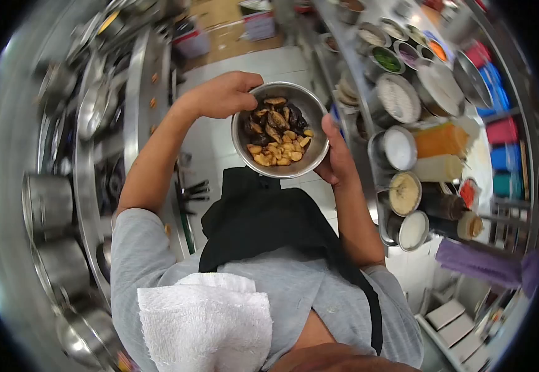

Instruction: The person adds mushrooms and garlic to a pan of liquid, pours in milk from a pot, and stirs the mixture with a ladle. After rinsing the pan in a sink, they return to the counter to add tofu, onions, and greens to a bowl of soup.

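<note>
Perhaps the bowl (310, 104) could tip, spilling its food (277, 131), if the left hand (227, 95), pinching the rim (280, 83), or right hand (339, 152), clasping the bowl opposite, fingertips hidden, slipped.

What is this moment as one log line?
left hand: grips metal bowl rim | right hand: holds bowl's right side | contents: dark browned pieces, golden chunks | worn: black apron

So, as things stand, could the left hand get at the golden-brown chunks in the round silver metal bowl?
Probably yes: the left hand is busy holding the metal bowl, but the right hand supports it too, and nothing seems to cover the golden-brown chunks.
</note>
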The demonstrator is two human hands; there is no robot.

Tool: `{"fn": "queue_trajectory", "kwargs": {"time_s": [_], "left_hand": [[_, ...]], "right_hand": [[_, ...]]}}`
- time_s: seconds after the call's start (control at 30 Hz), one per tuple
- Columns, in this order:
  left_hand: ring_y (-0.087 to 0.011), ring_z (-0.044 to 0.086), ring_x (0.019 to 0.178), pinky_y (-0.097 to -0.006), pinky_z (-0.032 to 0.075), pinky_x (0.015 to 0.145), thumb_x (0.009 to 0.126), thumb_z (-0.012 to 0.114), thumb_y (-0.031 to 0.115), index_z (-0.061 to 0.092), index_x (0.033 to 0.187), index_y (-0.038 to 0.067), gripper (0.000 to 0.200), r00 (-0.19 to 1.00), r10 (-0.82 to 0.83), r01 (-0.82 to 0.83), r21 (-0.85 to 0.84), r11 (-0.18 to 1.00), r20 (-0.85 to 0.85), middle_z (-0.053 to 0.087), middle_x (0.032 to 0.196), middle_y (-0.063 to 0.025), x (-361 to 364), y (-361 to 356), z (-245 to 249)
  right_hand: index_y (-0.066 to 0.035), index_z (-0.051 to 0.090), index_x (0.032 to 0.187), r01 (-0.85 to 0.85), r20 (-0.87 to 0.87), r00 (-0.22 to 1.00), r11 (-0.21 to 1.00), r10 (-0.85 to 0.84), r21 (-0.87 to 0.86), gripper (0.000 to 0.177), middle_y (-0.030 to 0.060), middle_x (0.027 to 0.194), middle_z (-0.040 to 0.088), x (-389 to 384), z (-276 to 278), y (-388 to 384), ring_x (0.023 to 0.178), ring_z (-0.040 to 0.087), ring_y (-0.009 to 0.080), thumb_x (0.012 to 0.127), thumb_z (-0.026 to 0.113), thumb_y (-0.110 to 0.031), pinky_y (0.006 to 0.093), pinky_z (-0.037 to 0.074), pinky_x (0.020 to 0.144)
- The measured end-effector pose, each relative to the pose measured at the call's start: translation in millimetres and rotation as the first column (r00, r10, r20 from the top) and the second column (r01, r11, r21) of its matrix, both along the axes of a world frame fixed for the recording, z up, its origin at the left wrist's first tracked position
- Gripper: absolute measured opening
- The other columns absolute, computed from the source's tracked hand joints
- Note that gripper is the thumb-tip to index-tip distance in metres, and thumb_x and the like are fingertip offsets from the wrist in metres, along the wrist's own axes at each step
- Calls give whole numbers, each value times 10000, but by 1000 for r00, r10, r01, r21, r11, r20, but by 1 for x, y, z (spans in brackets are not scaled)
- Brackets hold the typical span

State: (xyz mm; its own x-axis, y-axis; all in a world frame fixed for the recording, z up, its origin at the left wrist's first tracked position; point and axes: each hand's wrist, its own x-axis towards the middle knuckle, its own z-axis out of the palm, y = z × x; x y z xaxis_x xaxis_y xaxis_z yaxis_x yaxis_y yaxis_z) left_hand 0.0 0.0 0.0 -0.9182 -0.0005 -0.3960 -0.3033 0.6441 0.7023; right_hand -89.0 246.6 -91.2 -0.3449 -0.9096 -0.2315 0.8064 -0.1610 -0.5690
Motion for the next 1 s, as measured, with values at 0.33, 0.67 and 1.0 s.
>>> {"fn": "queue_trajectory", "kwargs": {"time_s": [0.33, 0.67, 1.0], "left_hand": [[-292, 555, 1049, -408, 458, 887, 788, 621, 59, 566, 1199, 113, 418, 923, 78, -274, -500, 821, -377, 572, 1116, -107, 250, 69, -9], [-316, 596, 951, -428, 479, 765, 762, 587, 40, 570, 1090, 110, 336, 933, 353, -336, -528, 780, -71, 553, 1035, -109, 465, 74, -27], [-60, 549, 608, -206, 460, 545, 826, 642, 94, 608, 1067, 32, 251, 409, 909, -717, 589, 374, -81, 615, 858, -12, 683, 55, -39]], "right_hand": [[-19, 472, 1264, -517, -150, 832, 845, 534, 140, 526, 131, 1185, 591, 155, -2, -72, 1039, 620, 215, 939, 508, -431, 344, 531, 875], [-52, 486, 1274, -726, -188, 600, 628, 777, 279, 684, 115, 1202, 583, 361, -7, -117, 1065, 606, 204, 862, 543, -596, 348, 523, 884], [-19, 418, 1321, -780, -119, 576, 587, 809, 217, 643, 169, 1275, 531, 516, -37, -137, 1111, 579, 268, 923, 495, -519, 401, 504, 922]]}}
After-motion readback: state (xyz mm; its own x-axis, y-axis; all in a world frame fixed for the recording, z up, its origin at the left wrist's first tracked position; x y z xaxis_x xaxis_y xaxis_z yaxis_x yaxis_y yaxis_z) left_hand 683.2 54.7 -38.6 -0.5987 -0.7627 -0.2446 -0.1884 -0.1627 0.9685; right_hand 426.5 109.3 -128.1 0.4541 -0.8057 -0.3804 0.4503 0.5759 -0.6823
